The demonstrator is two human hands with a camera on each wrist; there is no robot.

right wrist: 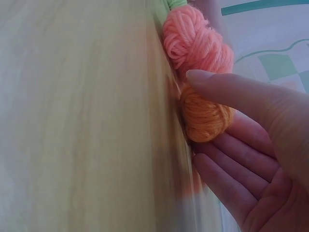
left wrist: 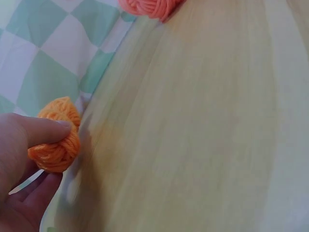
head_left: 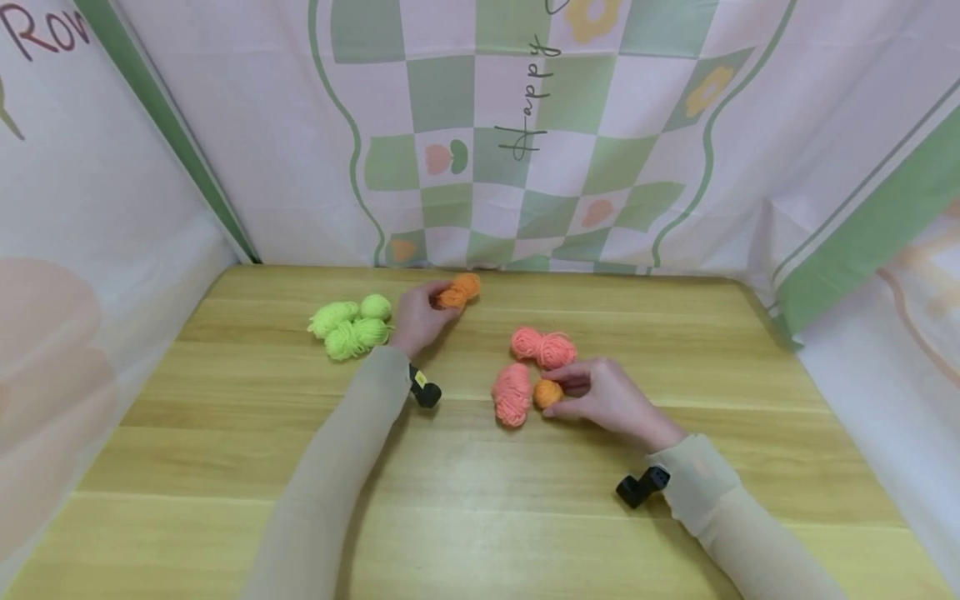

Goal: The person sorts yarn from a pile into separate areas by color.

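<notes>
With thumb and fingers, my left hand (head_left: 423,317) pinches an orange yarn skein (head_left: 460,291) near the table's back edge. In the left wrist view the thumb lies across the middle of this skein (left wrist: 58,150). My right hand (head_left: 611,396) holds a small orange yarn ball (head_left: 548,393) between thumb and fingers; in the right wrist view the thumb crosses the top of the ball (right wrist: 205,118). Just left of that ball lies a pink yarn skein (head_left: 513,395). Behind it is another pink skein (head_left: 544,347), close to the right fingertips.
Light green yarn skeins (head_left: 356,337) and a green yarn ball (head_left: 375,307) sit together left of my left hand. A checked curtain (head_left: 517,167) hangs along the back of the wooden table (head_left: 435,517). Small black devices are strapped at both wrists.
</notes>
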